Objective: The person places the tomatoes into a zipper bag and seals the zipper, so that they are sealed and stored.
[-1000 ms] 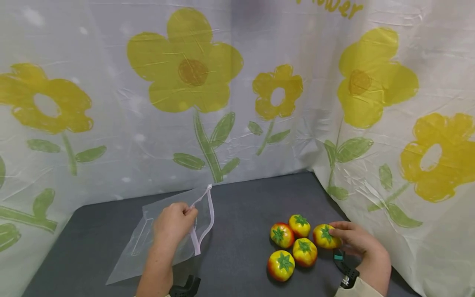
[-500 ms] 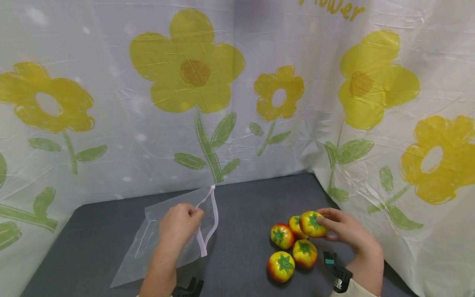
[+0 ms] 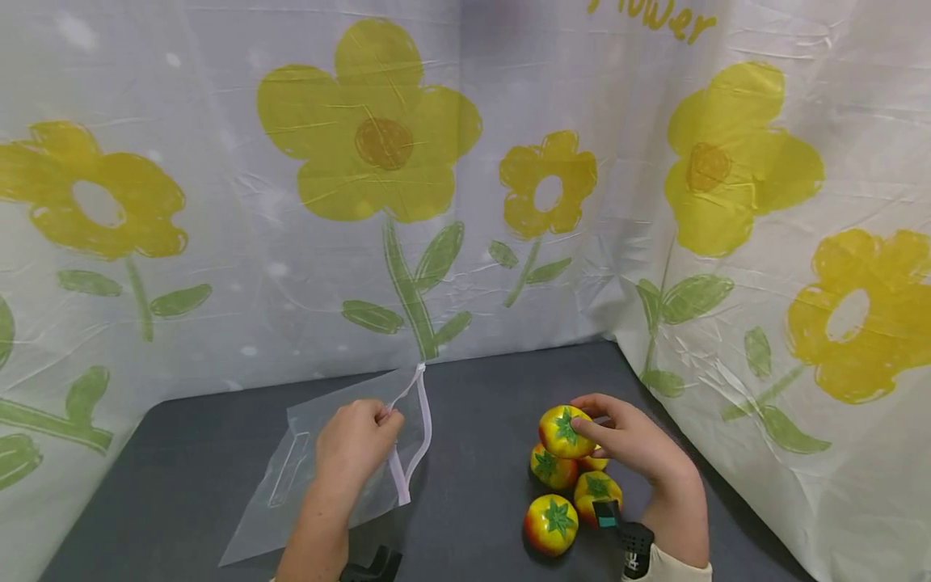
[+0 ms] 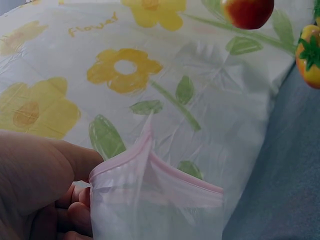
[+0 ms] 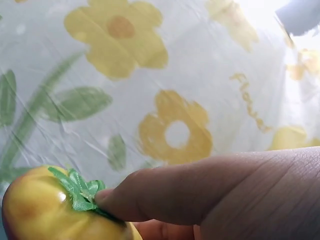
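Note:
My left hand [image 3: 356, 443] pinches the pink-edged rim of a clear zip bag [image 3: 291, 469]. The bag's mouth gapes toward the right, as the left wrist view also shows at its pink zip strip [image 4: 186, 179]. In my right hand [image 3: 629, 436] is a yellow-and-red tomato-like fruit [image 3: 565, 431] with a green leafy top, raised over the others. The right wrist view has my thumb [image 5: 150, 195] on the green calyx [image 5: 82, 192]. Below lie several like fruits, among them a front one [image 3: 550, 525]; the held one partly hides two of them.
A dark grey table [image 3: 480, 404] carries everything. Behind it and along its right side hangs a white curtain [image 3: 480, 323] printed with yellow flowers. A black strap with a camera mount [image 3: 631, 541] sits on my right wrist.
My right hand has lifted the fruit from the right of the group and carried it left over the others. My left hand and the bag have shifted slightly right.

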`<move>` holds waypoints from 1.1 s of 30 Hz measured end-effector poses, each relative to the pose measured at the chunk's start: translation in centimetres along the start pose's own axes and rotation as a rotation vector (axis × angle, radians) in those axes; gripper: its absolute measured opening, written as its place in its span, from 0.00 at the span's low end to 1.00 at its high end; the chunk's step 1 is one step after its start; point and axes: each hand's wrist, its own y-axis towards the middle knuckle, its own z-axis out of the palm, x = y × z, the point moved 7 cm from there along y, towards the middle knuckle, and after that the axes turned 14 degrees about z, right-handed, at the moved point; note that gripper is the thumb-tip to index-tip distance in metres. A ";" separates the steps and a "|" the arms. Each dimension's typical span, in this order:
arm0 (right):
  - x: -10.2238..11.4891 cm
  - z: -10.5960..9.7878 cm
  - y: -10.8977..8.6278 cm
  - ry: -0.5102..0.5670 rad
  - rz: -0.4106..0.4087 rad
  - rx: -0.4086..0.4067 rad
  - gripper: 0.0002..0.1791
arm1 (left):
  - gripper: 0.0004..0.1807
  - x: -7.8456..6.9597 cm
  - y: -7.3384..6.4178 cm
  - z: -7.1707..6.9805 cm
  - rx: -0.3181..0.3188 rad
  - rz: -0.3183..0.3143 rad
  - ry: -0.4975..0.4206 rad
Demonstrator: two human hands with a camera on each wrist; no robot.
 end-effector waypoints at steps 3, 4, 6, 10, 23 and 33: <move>1.0 0.8 0.0 -0.013 -0.025 0.010 0.27 | 0.17 -0.1 0.0 0.0 -0.006 0.010 0.006; 1.3 1.1 0.1 -0.020 -0.029 0.008 0.27 | 0.17 -0.1 0.0 0.0 -0.008 0.014 0.007; 1.8 1.6 0.2 -0.031 -0.031 -0.002 0.28 | 0.17 -0.1 0.0 0.1 -0.011 0.020 0.008; 2.7 2.7 0.5 -0.045 -0.039 -0.016 0.30 | 0.17 -0.1 0.1 0.1 -0.011 0.024 0.005; 5.2 7.1 1.6 0.009 -0.129 0.053 0.22 | 0.18 -0.5 0.0 0.4 -0.007 0.038 0.012; 6.6 10.3 2.0 -0.037 -0.194 0.064 0.19 | 0.20 -1.2 -0.1 0.8 0.010 0.030 0.016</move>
